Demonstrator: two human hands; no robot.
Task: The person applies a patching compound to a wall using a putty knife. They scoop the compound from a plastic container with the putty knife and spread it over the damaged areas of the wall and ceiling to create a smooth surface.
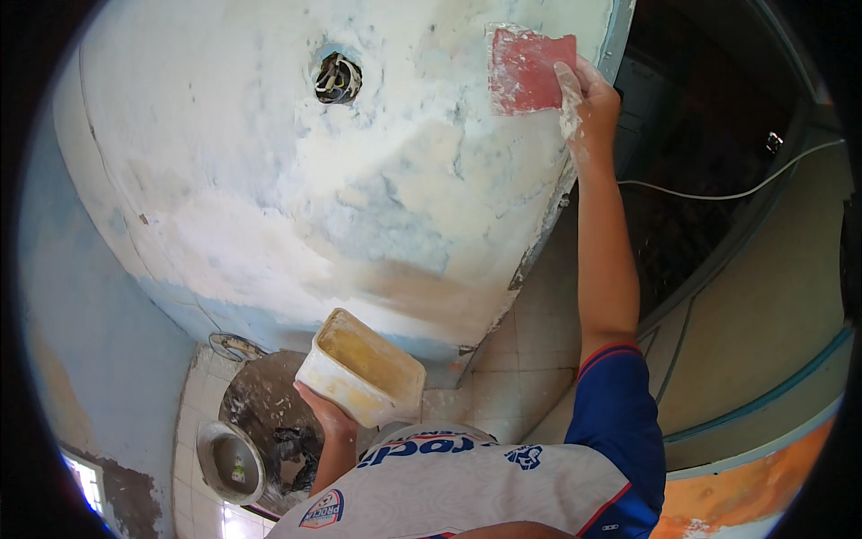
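Holding a white-smeared, flat red square scraper (532,74) against the patchy pale wall (413,216), right of the round wire-filled hole (338,79).
Pinching it thumb-to-fingers in the right hand (588,103); gripping an off-white rectangular plastic tub (346,388) in the left hand (328,417) below the hole, hiding some of the wall's foot. Lower, left of the hole: round grey metal basin (209,458), crumpled black plastic (301,445). Far right of the hole: thin white cable (700,197).

Scraper (530,74) right of wall hole (338,79)
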